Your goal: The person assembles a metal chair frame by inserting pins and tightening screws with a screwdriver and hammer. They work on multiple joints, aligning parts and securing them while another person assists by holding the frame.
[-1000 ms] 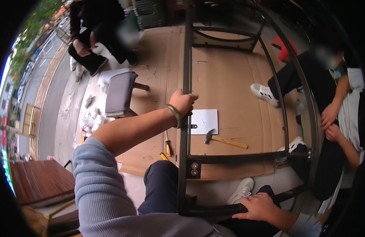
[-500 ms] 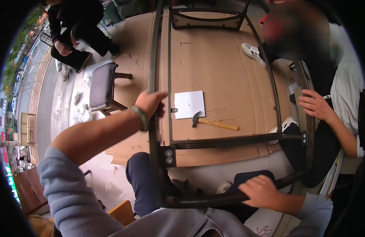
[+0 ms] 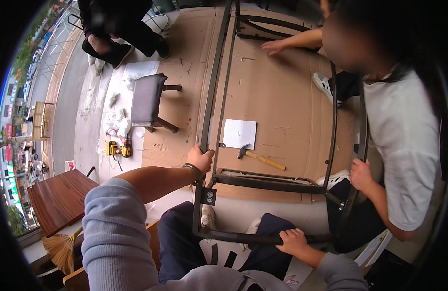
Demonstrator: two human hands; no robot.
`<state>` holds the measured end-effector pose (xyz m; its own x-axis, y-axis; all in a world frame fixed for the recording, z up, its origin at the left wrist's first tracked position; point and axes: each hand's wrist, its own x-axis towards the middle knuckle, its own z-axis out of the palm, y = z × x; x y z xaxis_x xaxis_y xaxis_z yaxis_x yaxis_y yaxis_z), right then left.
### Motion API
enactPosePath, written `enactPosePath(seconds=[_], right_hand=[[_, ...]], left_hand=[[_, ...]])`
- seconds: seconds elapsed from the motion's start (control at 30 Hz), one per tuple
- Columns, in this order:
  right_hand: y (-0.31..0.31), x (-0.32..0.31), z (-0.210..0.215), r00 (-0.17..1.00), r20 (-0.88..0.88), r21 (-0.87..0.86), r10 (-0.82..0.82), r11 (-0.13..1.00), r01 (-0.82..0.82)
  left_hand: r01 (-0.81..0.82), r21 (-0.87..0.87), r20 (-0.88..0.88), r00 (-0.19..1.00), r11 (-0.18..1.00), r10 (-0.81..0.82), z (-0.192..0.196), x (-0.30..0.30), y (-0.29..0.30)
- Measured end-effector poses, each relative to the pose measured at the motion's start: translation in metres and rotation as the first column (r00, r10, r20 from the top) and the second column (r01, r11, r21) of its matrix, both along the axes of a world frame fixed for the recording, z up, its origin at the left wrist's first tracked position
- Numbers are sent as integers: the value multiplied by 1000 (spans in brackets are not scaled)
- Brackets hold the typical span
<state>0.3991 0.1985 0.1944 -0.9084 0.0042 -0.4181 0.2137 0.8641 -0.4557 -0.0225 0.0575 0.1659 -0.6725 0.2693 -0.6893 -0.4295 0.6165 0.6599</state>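
Observation:
A tall dark metal frame (image 3: 219, 72) stands on a sheet of brown cardboard (image 3: 277, 102). My left hand (image 3: 200, 159) grips its left upright rail, with a green band on the wrist. My right hand (image 3: 293, 241) is closed on the frame's lowest crossbar, near my knees. A person in a white shirt on the right holds the right rail with one hand (image 3: 361, 175) and rests the other hand (image 3: 275, 47) on the cardboard further back.
A hammer (image 3: 259, 157) and a white sheet (image 3: 239, 134) lie on the cardboard inside the frame. A grey padded stool (image 3: 147, 99) stands to the left, with a yellow drill (image 3: 118, 149) beside it. A wooden table (image 3: 56, 200) and a broom (image 3: 61, 247) are lower left. Another person crouches far back.
The view has swung and come closer to the person on the right. My left hand has slid lower on the left rail. My right hand stays on the bottom bar.

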Motion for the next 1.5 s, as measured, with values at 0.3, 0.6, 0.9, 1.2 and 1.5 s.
enactPosePath(seconds=[0.3, 0.6, 0.9, 1.2, 1.5], right_hand=[[-10, -4, 1, 983, 178, 67, -41, 997, 30], [-38, -108, 51, 807, 506, -43, -306, 925, 378], [-32, -498, -3, 462, 9, -158, -887, 455, 876], [-26, -538, -16, -10, 66, 209, -998, 4, 978], [-29, -544, -6, 47, 85, 333, -995, 73, 940]], left_hand=[[78, -95, -215, 972, 992, -97, -37, 1, -9], [172, -279, -314, 913, 945, -259, -22, 4, -3], [290, -288, -74, 943, 912, -323, -4, -1, 1], [349, -204, 8, 935, 915, -355, 6, -7, -4], [648, -101, 321, 739, 755, -592, -38, -141, -84]])
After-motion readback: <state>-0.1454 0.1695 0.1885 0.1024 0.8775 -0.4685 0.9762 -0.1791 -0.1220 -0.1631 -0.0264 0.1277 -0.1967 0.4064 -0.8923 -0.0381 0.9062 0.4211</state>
